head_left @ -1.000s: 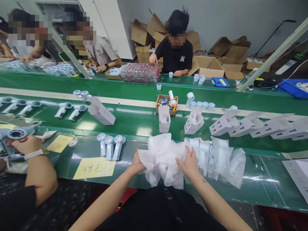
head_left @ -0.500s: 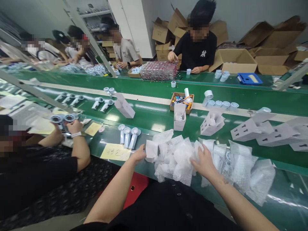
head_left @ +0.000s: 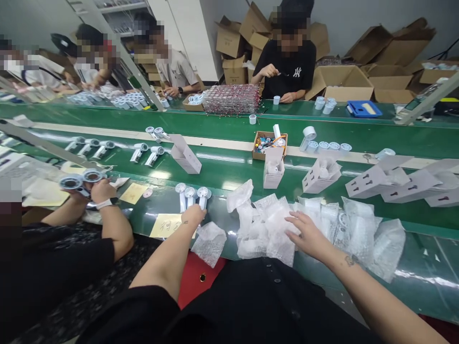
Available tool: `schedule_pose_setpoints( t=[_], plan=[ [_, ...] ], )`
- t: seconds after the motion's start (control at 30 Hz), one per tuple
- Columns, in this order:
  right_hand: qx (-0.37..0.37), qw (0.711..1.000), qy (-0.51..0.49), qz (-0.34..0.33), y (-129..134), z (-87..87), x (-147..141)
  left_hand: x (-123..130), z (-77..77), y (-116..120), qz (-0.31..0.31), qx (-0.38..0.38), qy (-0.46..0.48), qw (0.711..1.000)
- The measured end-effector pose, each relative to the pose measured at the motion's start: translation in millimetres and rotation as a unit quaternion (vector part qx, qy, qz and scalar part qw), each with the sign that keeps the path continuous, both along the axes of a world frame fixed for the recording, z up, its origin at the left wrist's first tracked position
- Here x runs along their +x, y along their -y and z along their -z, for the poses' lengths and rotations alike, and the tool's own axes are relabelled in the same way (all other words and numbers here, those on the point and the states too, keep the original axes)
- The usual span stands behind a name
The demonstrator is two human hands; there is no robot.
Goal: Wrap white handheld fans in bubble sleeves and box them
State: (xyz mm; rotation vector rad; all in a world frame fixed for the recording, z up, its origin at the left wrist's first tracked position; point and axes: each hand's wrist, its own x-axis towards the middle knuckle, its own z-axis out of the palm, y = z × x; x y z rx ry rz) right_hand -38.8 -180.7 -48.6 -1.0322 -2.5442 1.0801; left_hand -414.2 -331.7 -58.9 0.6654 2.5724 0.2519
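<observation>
Three pale-blue handheld fans (head_left: 191,192) lie side by side on the near bench. My left hand (head_left: 195,216) has its fingers closed round the handle of the rightmost fan (head_left: 203,193); part of the handle is hidden. Below that wrist a loose bubble-wrap bag (head_left: 211,243) rests at the bench edge. My right hand (head_left: 308,234) is open, fingers apart, at the right side of a pile of clear bubble-wrap bags (head_left: 265,227). Whether its fingertips touch the plastic I cannot tell. More bagged fans (head_left: 358,229) lie to its right.
Open white boxes (head_left: 274,176) stand along the green conveyor (head_left: 229,162), several at the right. A small carton (head_left: 261,153) of loose parts sits beyond. A yellow handwritten sheet (head_left: 161,225) lies under my left forearm. A co-worker's hands (head_left: 102,192) hold fans at the left.
My left hand has moved left from the bag pile to the fans and closed on one. A bag now lies apart below it. My right hand stays by the pile.
</observation>
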Motion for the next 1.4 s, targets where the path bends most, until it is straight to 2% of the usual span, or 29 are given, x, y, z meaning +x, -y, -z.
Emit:
schedule_pose_setpoints(
  t=[0.1,0.17,0.2,0.27,0.33,0.37,0.4,0.43,0.47,0.53,0.6,0.67,0.73,0.8,0.9,1.0,1.07,1.17,1.23,1.3,1.37,1.4],
  plan=[
    [-0.126,0.985,-0.094,0.078,11.4,-37.5,-11.2,-6.7,-5.8,-0.8,-0.048,0.031,0.038,0.998],
    [-0.279,0.947,-0.113,0.112,23.8,-52.6,-32.5,-2.3,-12.7,3.4,-0.079,0.065,0.071,0.992],
    [-0.369,0.914,-0.122,0.120,30.7,-55.9,-47.6,5.2,-16.9,7.0,-0.091,0.084,0.088,0.988],
    [-0.541,0.821,-0.137,0.117,44.5,-54.9,-83.6,31.7,-26.3,16.1,-0.106,0.126,0.124,0.979],
    [-0.644,0.742,-0.155,0.103,56.7,-47.7,-120.3,67.2,-33.7,28.1,-0.098,0.193,0.192,0.957],
    [-0.665,0.720,-0.167,0.103,61.3,-43.3,-135.5,84.5,-35.1,35.8,-0.087,0.247,0.252,0.932],
    [-0.671,0.711,-0.181,0.110,64.6,-39.2,-147.0,99.3,-34.2,45.0,-0.079,0.286,0.288,0.911],
    [-0.665,0.711,-0.193,0.122,66.2,-35.8,-154.3,110.6,-30.5,55.9,-0.079,0.314,0.287,0.901],
    [-0.656,0.715,-0.201,0.133,66.3,-33.4,-156.9,117.8,-23.7,68.4,-0.078,0.324,0.256,0.907],
    [-0.644,0.725,-0.197,0.144,62.0,-31.6,-150.2,121.0,-2.2,96.1,-0.036,0.284,0.139,0.948],
    [-0.649,0.727,-0.179,0.138,53.6,-33.7,-133.4,114.0,24.7,121.9,0.094,0.203,0.076,0.972],
    [-0.661,0.719,-0.167,0.136,43.7,-38.6,-114.2,102.5,48.7,138.7,0.222,0.125,0.077,0.964],
    [-0.667,0.714,-0.165,0.133,34.4,-45.0,-96.0,89.5,63.1,143.4,0.262,0.082,0.096,0.957],
    [-0.673,0.710,-0.168,0.119,27.2,-52.2,-79.4,77.2,65.6,137.2,0.242,0.075,0.118,0.960],
    [-0.697,0.693,-0.168,0.080,23.7,-64.3,-58.0,67.9,47.3,113.6,0.200,0.099,0.111,0.968],
    [-0.721,0.675,-0.159,0.020,31.8,-76.9,-48.9,79.6,6.9,76.9,0.130,0.191,0.109,0.967],
    [-0.731,0.666,-0.151,-0.018,42.1,-83.7,-52.2,98.2,-25.1,49.2,0.114,0.284,0.148,0.940],
    [-0.733,0.660,-0.157,-0.043,54.9,-86.7,-61.9,127.0,-62.2,16.1,0.181,0.347,0.228,0.891],
    [-0.728,0.662,-0.175,-0.040,56.7,-82.5,-62.1,136.9,-73.0,4.4,0.176,0.358,0.272,0.876],
    [-0.722,0.665,-0.190,-0.022,53.1,-74.7,-53.1,137.2,-74.9,-0.5,0.101,0.388,0.284,0.871],
    [-0.718,0.666,-0.202,-0.001,47.2,-67.1,-37.4,132.7,-74.7,-2.0,0.019,0.416,0.249,0.874],
    [-0.717,0.665,-0.209,0.003,44.4,-64.5,-29.0,131.0,-75.9,-2.7,0.003,0.416,0.218,0.883]
  ],
)
